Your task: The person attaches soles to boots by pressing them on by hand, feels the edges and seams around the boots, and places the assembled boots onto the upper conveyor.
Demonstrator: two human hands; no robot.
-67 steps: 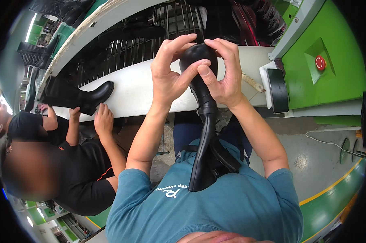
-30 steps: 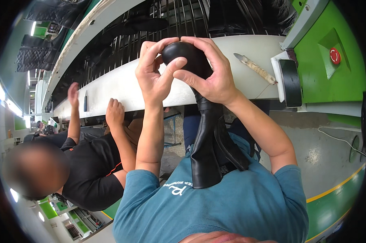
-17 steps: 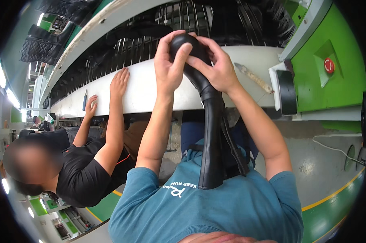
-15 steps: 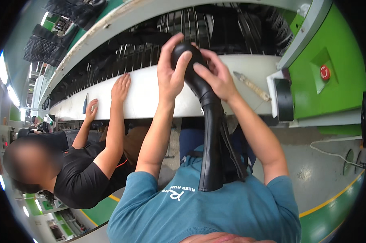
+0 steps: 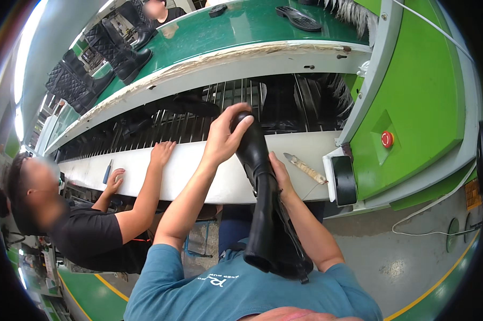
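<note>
A tall black boot [image 5: 260, 184] is held over the near edge of the white worktop, its toe pointing away and its open shaft against my shirt. My left hand [image 5: 228, 134] is closed round the toe, thumb on one side and fingers over the tip. Beside the ankle, my right hand [image 5: 280, 174] grips the boot from the right; most of its fingers are hidden behind the leather. A zip-like strip runs down the shaft's right side. To the right of that hand lies a pointed tool [image 5: 305, 168] with a pale wrapped handle.
At the left a co-worker [image 5: 99, 227] rests both hands on the white worktop [image 5: 190, 168], near a blue-handled tool [image 5: 107, 171]. Behind run metal rollers and a green belt [image 5: 225, 37] with quilted boots [image 5: 116, 51] and a sole [image 5: 299, 18]. A green machine housing [image 5: 428, 107] stands right.
The view has tilted up, showing more of the green belt. My right hand has slid from the toe to the ankle, while my left stays on the toe.
</note>
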